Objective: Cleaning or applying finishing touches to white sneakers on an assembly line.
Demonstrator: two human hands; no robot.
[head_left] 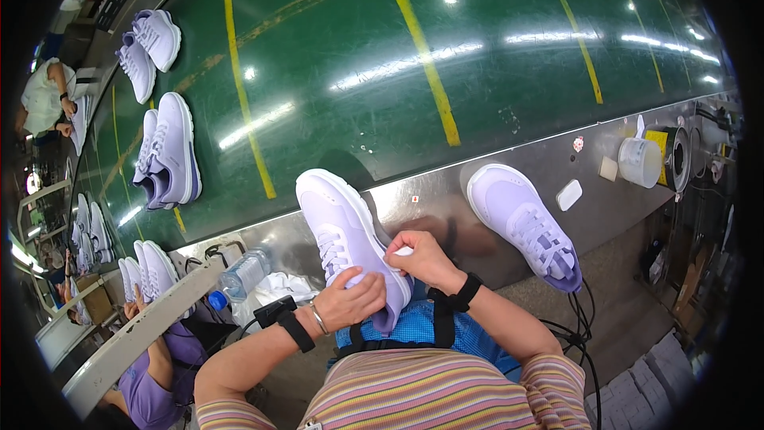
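Note:
A lavender sneaker (338, 219) with a white sole lies toe away from me, across the metal edge of the bench and close to my body. My left hand (348, 301) is closed around its upper near the laces and collar. At the shoe's right side, my right hand (428, 261) pinches a small white piece (404, 252) against the upper near the heel; its kind is partly hidden by the fingers. To the right, a matching sneaker (519, 211) rests on the metal ledge, toe away from me, untouched by either hand.
Beyond the metal ledge (493, 151) runs a green conveyor belt (334, 40) with yellow lines and more sneakers (171, 147) on the left. A white block (569, 194), plastic tub (639, 162) and tin (676, 159) stand right. A bottle (245, 272) and rail (147, 334) are left, near co-workers.

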